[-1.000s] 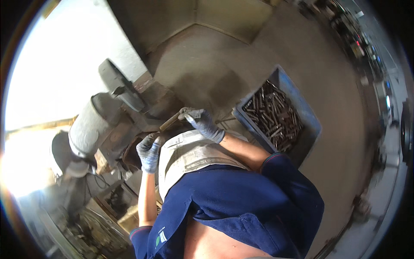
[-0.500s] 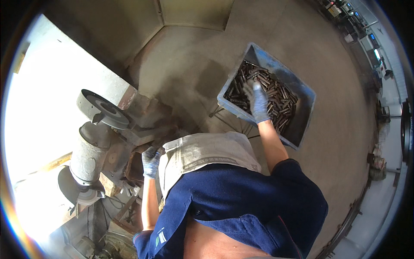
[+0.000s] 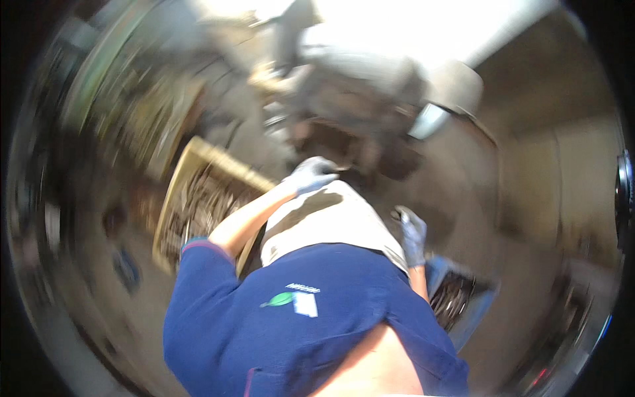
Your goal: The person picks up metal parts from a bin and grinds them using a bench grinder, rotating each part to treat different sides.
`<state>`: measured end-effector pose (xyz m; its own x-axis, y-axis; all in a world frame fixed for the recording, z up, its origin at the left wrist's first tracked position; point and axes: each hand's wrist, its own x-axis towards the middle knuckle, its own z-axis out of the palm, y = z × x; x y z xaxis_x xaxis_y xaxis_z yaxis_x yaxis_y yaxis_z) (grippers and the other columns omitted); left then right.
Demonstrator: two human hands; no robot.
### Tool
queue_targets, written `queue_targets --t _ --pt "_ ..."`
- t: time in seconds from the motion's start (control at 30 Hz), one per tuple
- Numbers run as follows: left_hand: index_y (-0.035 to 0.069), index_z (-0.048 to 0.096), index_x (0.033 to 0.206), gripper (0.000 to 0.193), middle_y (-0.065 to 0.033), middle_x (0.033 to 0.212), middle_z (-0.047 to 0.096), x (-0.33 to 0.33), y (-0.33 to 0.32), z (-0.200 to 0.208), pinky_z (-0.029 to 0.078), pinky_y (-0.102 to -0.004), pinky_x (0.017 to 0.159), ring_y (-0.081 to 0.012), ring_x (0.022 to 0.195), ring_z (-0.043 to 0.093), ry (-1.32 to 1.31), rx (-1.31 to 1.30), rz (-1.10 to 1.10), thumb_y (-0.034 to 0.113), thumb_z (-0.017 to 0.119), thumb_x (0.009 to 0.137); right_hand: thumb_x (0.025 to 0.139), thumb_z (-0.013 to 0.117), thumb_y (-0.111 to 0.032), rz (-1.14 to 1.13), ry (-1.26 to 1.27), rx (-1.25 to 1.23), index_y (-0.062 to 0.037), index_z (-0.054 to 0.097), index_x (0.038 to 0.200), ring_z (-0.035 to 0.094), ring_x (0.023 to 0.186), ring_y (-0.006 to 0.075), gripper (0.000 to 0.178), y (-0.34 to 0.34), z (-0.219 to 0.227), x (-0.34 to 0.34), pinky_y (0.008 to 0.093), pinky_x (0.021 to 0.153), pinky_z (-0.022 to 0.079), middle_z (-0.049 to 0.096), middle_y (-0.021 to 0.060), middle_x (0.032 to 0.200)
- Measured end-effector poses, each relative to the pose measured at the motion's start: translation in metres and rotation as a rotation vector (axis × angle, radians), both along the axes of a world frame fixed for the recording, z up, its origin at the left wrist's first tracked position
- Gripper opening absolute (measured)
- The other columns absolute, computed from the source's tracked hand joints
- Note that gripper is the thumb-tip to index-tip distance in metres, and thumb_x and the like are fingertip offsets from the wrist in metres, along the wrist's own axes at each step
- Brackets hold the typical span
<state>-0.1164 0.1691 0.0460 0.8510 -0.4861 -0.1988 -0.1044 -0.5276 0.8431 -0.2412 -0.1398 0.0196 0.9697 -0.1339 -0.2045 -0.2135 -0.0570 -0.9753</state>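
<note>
My left hand (image 3: 309,176), in a grey-blue glove, is over the far edge of the pale cloth (image 3: 331,215) on my lap. Its fingers are closed, pointing right; a small light tip shows beside them, too blurred to name. On the right my right hand (image 3: 414,233), gloved alike, is raised beside the cloth with its dark fingertips curled together. Whatever they hold, if anything, cannot be made out. Just behind that hand is the blue bin (image 3: 486,304) with short metal pieces (image 3: 453,296) in it. A bench grinder (image 3: 364,66) stands ahead of me, smeared by motion.
A yellowish crate (image 3: 173,192) at my left holds many slim metal pieces (image 3: 208,198), close to my left forearm. Ahead, a grinder guard (image 3: 456,86) juts out at the right. Tan panels (image 3: 562,178) stand at the far right. Strong light comes from the top.
My view and body have turned left, bringing the grinder ahead and the crate into view. My right hand has left the blue bin's metal pieces and is now beside my lap.
</note>
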Motion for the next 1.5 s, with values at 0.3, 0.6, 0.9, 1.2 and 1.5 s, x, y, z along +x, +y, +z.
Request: queue_targets --t 0.3,0.6,0.9,1.2,1.5 --pt "-0.001 0.067 0.09 0.02 -0.0088 0.082 0.069 -0.103 0.18 -0.022 0.051 -0.0275 0.07 -0.0148 0.075 0.065 -0.11 -0.144 1.011 0.017 0.064 0.08 0.092 0.056 -0.032 0.546 0.602 0.046 0.0053 0.063 0.103 0.06 0.08 0.013 0.04 0.04 -0.031 0.062 0.0261 0.075 0.047 0.066 0.0074 0.092" --pt "0.006 0.068 0.092 0.021 -0.0124 0.086 0.069 -0.208 0.301 -0.041 0.049 -0.0323 0.074 -0.0226 0.075 0.065 0.002 0.324 1.312 0.018 0.062 0.077 0.093 0.051 -0.035 0.583 0.45 -0.084 0.0064 0.062 0.101 0.062 0.086 0.017 0.044 0.072 0.01 0.1 0.0273 0.075 0.051 0.065 0.0145 0.094" --pt "0.004 0.067 0.093 0.024 -0.0218 0.097 0.063 -0.115 0.286 -0.082 0.051 -0.0438 0.079 -0.0364 0.094 0.062 0.174 0.866 0.695 0.007 0.057 0.071 0.092 0.056 -0.033 0.657 0.311 -0.309 0.003 0.066 0.096 0.061 0.079 0.0142 0.037 0.074 -0.009 0.089 0.0269 0.074 0.049 0.067 0.0084 0.085" --pt "0.003 0.068 0.095 0.025 -0.0192 0.104 0.063 -0.093 0.285 -0.114 0.052 -0.0408 0.077 -0.0329 0.095 0.063 0.161 1.033 0.449 0.009 0.058 0.073 0.091 0.058 -0.029 0.45 0.424 -0.158 0.0063 0.063 0.101 0.062 0.079 0.0157 0.037 0.04 -0.009 0.058 0.0274 0.072 0.051 0.065 0.0117 0.09" --pt "0.003 0.064 0.096 0.017 -0.0085 0.09 0.068 -0.113 0.312 -0.101 0.05 -0.0291 0.076 -0.0179 0.086 0.064 0.076 -0.275 1.142 0.015 0.063 0.084 0.091 0.057 -0.028 0.392 0.383 -0.04 0.0061 0.063 0.102 0.062 0.076 0.0155 0.036 0.024 -0.016 0.046 0.0274 0.071 0.05 0.065 0.0111 0.089"
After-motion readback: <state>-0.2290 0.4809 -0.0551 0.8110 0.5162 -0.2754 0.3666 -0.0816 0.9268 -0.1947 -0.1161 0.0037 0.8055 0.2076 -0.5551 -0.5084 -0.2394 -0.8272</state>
